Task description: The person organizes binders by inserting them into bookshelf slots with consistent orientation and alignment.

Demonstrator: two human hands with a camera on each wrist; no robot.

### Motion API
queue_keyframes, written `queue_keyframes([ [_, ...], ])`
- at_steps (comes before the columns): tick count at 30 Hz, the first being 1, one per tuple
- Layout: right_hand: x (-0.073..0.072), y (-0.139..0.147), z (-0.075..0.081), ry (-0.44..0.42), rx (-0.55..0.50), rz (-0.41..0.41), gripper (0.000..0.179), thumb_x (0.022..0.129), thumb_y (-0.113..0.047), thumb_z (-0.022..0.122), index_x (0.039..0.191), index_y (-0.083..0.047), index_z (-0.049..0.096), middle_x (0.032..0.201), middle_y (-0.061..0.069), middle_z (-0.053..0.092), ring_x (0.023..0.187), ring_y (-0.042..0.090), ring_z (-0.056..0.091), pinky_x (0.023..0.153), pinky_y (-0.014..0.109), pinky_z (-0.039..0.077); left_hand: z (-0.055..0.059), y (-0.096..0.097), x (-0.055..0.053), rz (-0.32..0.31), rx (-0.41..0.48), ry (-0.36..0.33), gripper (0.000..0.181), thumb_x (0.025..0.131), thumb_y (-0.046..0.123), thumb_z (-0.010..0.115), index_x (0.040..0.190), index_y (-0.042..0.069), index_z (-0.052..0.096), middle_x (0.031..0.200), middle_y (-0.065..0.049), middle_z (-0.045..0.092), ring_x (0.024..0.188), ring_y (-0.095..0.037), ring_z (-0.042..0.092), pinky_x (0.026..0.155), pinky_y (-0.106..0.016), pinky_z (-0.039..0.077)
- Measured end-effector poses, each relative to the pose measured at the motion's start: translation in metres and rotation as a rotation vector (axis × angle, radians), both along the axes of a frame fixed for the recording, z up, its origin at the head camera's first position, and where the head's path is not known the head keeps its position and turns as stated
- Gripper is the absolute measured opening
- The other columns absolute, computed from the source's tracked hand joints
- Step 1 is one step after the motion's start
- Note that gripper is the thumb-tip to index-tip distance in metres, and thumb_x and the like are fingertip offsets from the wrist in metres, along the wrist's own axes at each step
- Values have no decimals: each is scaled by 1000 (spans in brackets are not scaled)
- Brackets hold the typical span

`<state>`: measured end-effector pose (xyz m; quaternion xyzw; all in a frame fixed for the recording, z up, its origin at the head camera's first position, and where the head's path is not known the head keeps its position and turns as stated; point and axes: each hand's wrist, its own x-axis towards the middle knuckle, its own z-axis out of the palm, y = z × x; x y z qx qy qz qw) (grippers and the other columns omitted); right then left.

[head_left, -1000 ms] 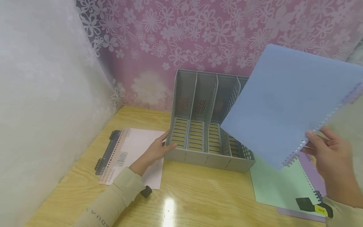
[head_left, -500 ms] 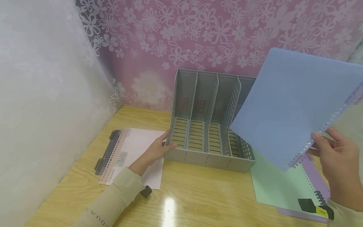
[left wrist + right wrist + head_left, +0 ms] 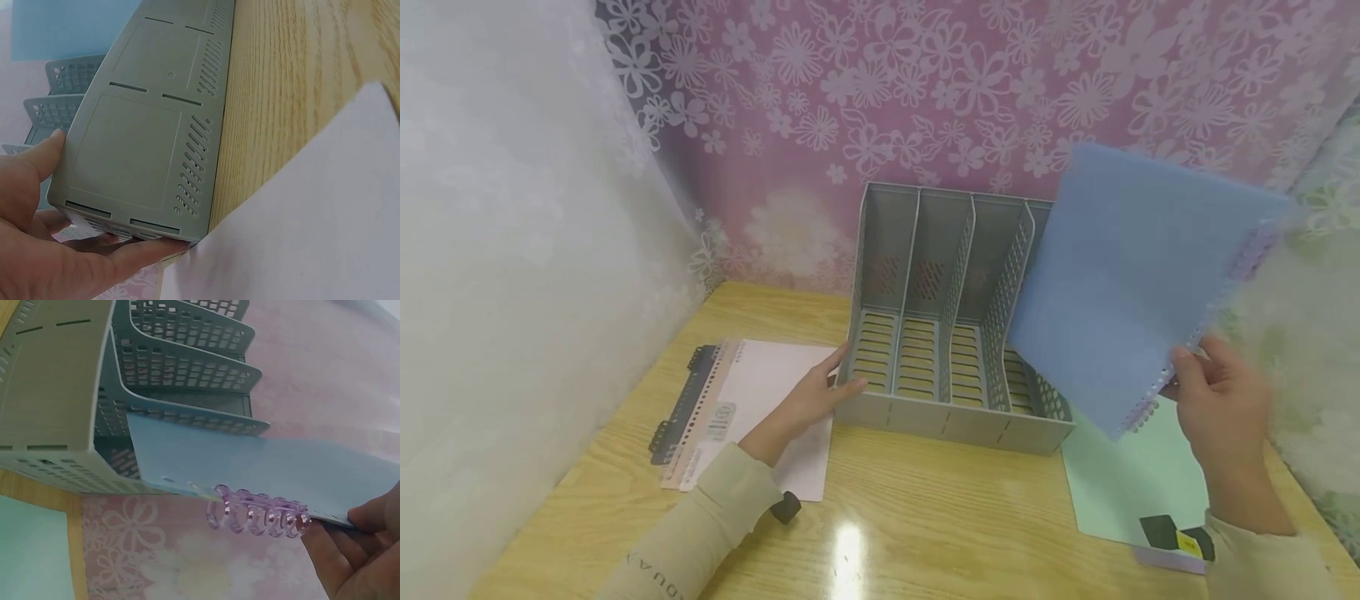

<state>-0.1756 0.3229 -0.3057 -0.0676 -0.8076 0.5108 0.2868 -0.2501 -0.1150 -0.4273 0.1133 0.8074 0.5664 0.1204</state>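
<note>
Blue notebook (image 3: 1135, 275) hangs tilted in the air at the right end of the grey file rack (image 3: 955, 427), its lower part at the rightmost compartment; how deep the corner reaches cannot be told. The right hand (image 3: 1225, 408) pinches the notebook's punched edge between thumb and fingers, near its purple rings (image 3: 256, 512). The left hand (image 3: 812, 393) grips the rack's near left corner, thumb over the front wall's edge and fingers along the side. The rack stands upright on the wooden table (image 3: 925, 508), before a flowered pink curtain (image 3: 850, 83). To the left, a pale pink notebook (image 3: 775, 375) lies overlapping a dark notebook (image 3: 683, 404), partly beneath the left arm. To the right, a green notebook (image 3: 1127, 487) lies over a purple notebook (image 3: 1168, 560), whose edge shows.
</note>
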Motion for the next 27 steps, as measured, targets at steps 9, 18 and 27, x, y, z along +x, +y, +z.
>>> queue_keyframes([
  [9, -12, -21, -13, -23, 65, -50, 42, 99, -11, 52, 141, -15, 51, 132, 7, 60, 82, -16, 57, 64, 6, 49, 0, 0, -1, -16, 39, -8, 82, 94, 41, 62, 157, 27, 12, 162, -3, 10, 143, -40, 24, 111, -57, 28],
  [18, -23, -32, -26, 119, 162, -23, 18, 99, -9, 53, 88, 6, 51, 66, -5, 46, 77, -15, 57, 63, 4, 48, 1, 0, 1, 2, 39, -31, 83, 92, 41, 65, 157, 30, 14, 162, -3, 10, 143, -40, 23, 110, -60, 27],
  [27, -34, -43, -29, 62, 63, -28, 33, 100, -11, 51, 129, 2, 58, 114, 6, 61, 102, 0, 63, 66, 7, 50, 3, 0, 1, 5, 32, -22, 80, 94, 39, 64, 157, 29, 15, 163, 0, 10, 142, -42, 24, 109, -61, 28],
])
